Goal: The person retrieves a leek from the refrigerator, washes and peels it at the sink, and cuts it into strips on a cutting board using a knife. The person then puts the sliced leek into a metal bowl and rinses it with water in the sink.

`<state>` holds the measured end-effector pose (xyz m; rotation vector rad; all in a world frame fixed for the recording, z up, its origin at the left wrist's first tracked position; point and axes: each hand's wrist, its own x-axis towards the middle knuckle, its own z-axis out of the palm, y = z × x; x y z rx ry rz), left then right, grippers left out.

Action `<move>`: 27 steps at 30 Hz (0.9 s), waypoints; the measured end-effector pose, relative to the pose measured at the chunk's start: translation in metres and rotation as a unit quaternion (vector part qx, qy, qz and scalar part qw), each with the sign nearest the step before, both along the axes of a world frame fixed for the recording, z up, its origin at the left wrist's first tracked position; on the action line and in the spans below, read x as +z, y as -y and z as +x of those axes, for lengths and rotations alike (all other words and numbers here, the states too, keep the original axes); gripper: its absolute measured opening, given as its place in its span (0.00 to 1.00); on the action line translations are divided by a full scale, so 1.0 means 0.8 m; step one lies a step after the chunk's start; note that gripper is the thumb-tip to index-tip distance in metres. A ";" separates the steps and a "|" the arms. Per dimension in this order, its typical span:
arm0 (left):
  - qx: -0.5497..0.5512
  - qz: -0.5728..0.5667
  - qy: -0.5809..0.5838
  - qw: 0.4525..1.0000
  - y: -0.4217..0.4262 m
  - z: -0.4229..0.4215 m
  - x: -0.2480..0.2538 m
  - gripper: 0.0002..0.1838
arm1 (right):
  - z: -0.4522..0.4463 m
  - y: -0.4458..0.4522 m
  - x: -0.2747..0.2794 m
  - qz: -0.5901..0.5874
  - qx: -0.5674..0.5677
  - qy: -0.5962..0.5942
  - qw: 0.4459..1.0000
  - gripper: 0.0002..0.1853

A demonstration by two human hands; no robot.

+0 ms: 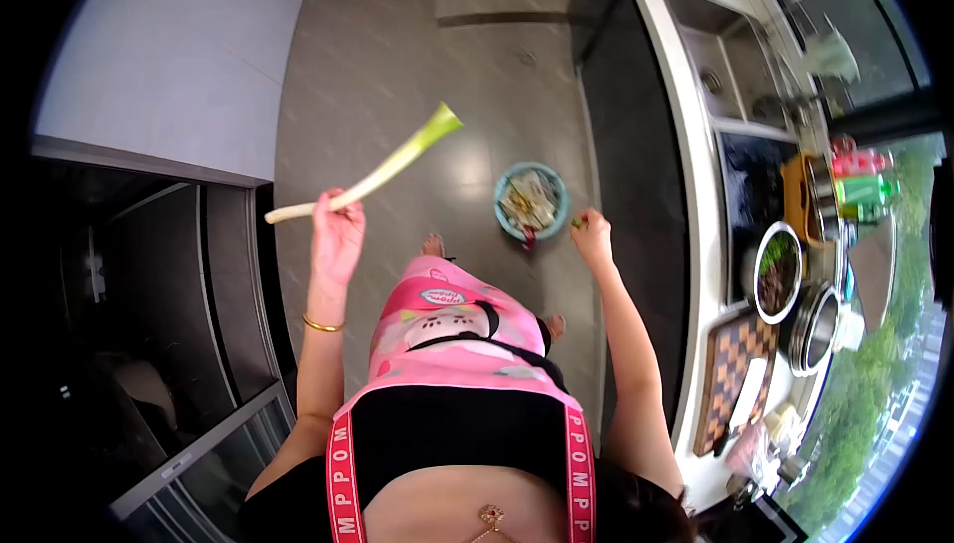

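My left hand (339, 237) is closed around a leek (396, 161), gripping it near its white end. The leek slants up to the right, its cut pale-green end pointing away from me. My right hand (593, 236) is closed with its fingertips pinched over a small greenish scrap (576, 223), too small to name. Just left of that hand, a blue waste bin (500, 221) stands on the floor. Inside it lies a plastic liner with scraps (529, 199).
Along the right runs a counter with a sink (730, 64), a white bowl of greens (778, 273), stacked metal bowls (817, 329), a checkered cutting board (723, 369) and a cleaver (747, 393). A dark glass-fronted unit (149, 295) is at left.
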<state>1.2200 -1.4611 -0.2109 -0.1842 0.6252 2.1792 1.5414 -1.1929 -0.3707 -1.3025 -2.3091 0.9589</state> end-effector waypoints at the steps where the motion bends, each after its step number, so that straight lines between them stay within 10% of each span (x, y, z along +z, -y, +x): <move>1: -0.015 0.000 0.007 1.000 -0.004 -0.020 0.004 0.11 | -0.024 -0.004 -0.021 -0.023 -0.019 0.058 0.998 0.10; 6: -0.110 -0.016 -0.018 0.994 -0.053 -0.104 0.032 0.12 | -0.065 -0.020 -0.178 0.064 0.021 0.270 0.961 0.23; 13: -0.245 0.013 -0.135 0.960 -0.185 -0.174 0.049 0.11 | -0.256 -0.053 0.214 -0.376 0.085 -0.247 0.889 0.20; 17: -0.323 -0.005 -0.258 0.910 -0.286 -0.201 0.058 0.10 | -0.324 -0.099 0.291 -0.389 0.036 -0.447 0.805 0.22; 27: -0.445 0.014 -0.210 0.870 -0.580 -0.223 0.097 0.20 | -0.354 -0.298 0.361 -0.175 -0.095 -0.539 0.818 0.11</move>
